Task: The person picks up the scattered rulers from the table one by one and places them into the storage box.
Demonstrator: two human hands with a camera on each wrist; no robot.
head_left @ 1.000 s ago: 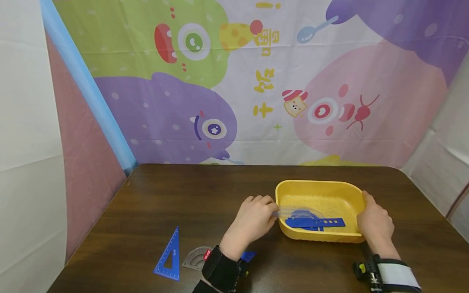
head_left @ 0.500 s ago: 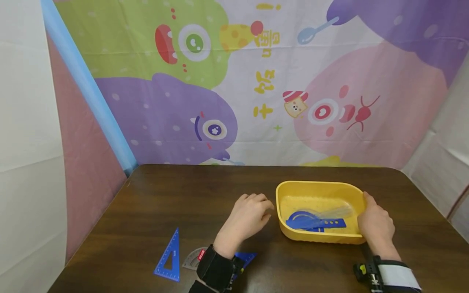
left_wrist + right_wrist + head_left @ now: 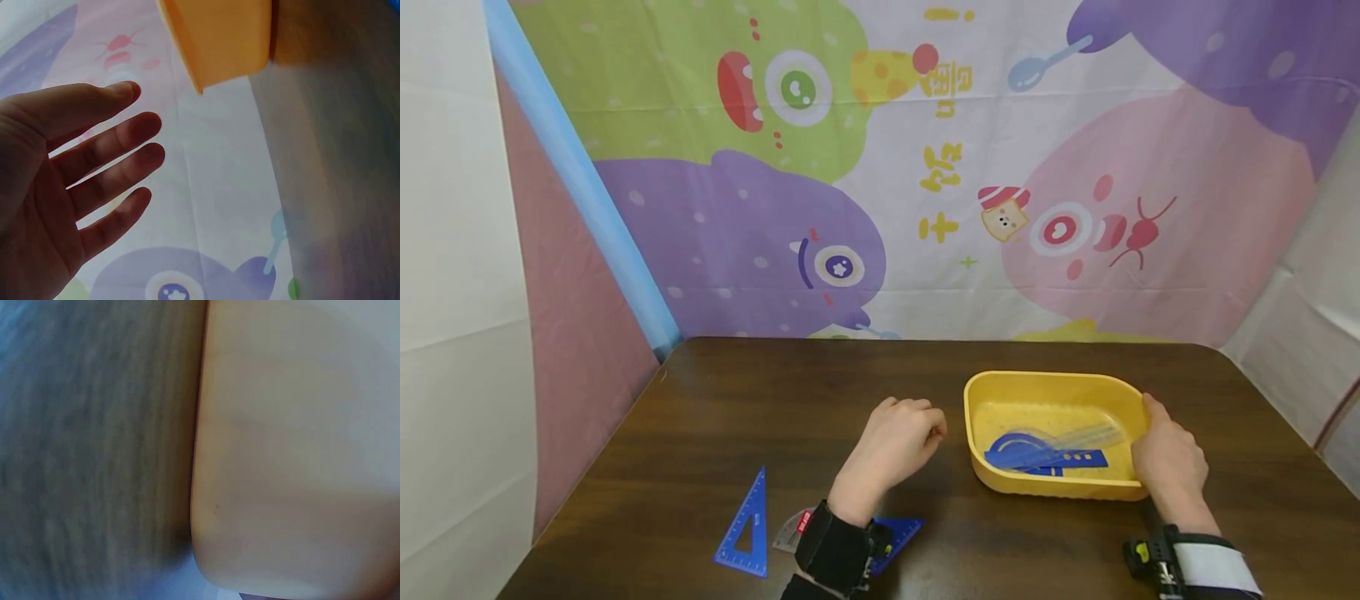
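- the left hand is raised just left of the tub, fingers parted and loosely bent in the left wrist view; it holds nothing.
- the right hand grips the right end of the yellow plastic tub, part of it lapping over the rim, probably so the tub does not slide; its fingers are mostly hidden, so how tightly it grips i cannot tell.
- the tub sits upright on the right of the dark brown wooden table, its open top likely leaving room for the left hand to reach in.
- inside, pieces overlap towards the near side, seemingly because they lie loose: one blue arched piece, one flat blue strip with holes, and clear plastic whose count i cannot tell.
- outside, near and left, lie three pieces: two blue plastic triangles and one clear protractor with a red label.
- the left wrist's black strap covers part of the protractor and right triangle.
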